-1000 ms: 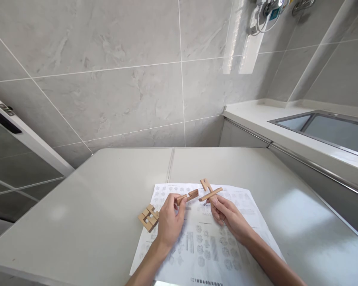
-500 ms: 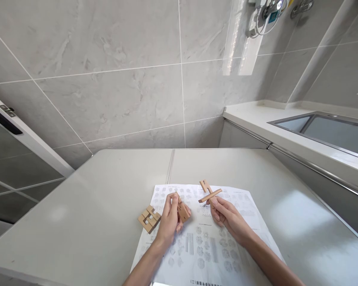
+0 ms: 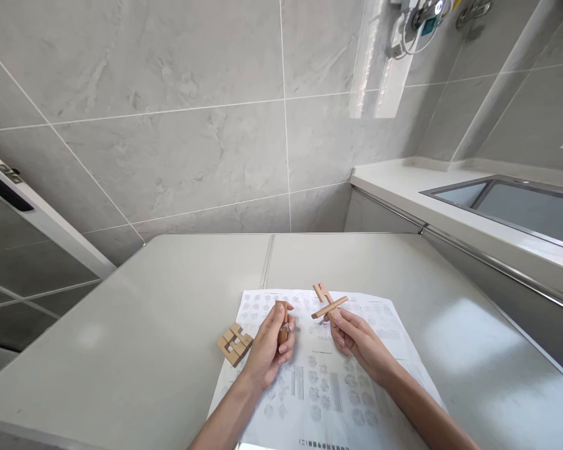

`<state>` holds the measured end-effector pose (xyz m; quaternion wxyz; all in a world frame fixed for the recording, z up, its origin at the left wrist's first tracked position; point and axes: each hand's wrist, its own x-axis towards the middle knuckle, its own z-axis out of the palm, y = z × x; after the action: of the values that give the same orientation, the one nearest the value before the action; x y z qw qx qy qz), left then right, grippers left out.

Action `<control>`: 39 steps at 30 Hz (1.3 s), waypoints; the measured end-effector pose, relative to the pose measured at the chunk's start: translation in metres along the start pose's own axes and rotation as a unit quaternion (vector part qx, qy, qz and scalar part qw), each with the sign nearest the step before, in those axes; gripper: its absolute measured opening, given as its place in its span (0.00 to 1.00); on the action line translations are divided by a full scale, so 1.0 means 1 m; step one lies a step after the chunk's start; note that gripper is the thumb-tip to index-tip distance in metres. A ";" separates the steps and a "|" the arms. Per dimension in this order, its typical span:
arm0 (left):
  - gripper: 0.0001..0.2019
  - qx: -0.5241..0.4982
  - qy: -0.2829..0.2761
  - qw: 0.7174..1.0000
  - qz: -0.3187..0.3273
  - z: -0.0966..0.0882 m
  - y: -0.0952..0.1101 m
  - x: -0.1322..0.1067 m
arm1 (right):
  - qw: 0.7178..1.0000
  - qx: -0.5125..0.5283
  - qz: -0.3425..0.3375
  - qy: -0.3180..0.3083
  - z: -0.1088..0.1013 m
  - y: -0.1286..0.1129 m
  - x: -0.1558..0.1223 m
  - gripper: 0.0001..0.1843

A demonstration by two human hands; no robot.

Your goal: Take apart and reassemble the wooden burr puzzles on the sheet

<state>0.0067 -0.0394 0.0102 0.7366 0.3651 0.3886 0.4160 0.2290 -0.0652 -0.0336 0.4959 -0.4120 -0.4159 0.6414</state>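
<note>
My left hand (image 3: 268, 347) is closed around a short notched wooden bar (image 3: 281, 320), which stands nearly upright between thumb and fingers. My right hand (image 3: 356, 340) pinches a cross of two joined wooden bars (image 3: 327, 301) by its lower end, held just above the paper. Both hands hover over a printed instruction sheet (image 3: 323, 381) covered in small diagrams. A partly built wooden lattice block (image 3: 234, 343) lies on the table at the sheet's left edge, just left of my left hand.
The sheet lies on a pale grey table (image 3: 145, 325) that has a seam down its middle. A tiled wall rises behind. At the right runs a white counter (image 3: 426, 187) with a sunken steel sink (image 3: 516, 203). A dark glass door (image 3: 23, 250) stands at the left.
My left hand has turned its wooden bar from lying level and pointing right to standing nearly upright, and drawn it closer. The right hand and its cross have barely moved.
</note>
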 end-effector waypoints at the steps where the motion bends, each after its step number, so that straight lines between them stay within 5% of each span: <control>1: 0.25 0.000 -0.002 1.000 -0.001 0.000 0.000 0.000 | 1.000 0.001 0.000 0.000 0.000 0.000 0.000 0.29; 25: 0.26 0.070 -0.001 0.996 0.061 0.003 -0.005 -0.004 | 0.994 0.101 0.033 -0.010 0.001 0.001 0.002 0.25; 39: 0.30 0.068 -0.129 0.989 0.008 0.006 -0.004 -0.013 | 0.981 0.150 0.084 -0.088 0.015 0.007 -0.006 0.21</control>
<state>0.0087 -0.0541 0.0124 0.7506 0.4680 0.3154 0.3437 0.2138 -0.0736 -0.0347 0.4581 -0.3084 -0.3213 0.7693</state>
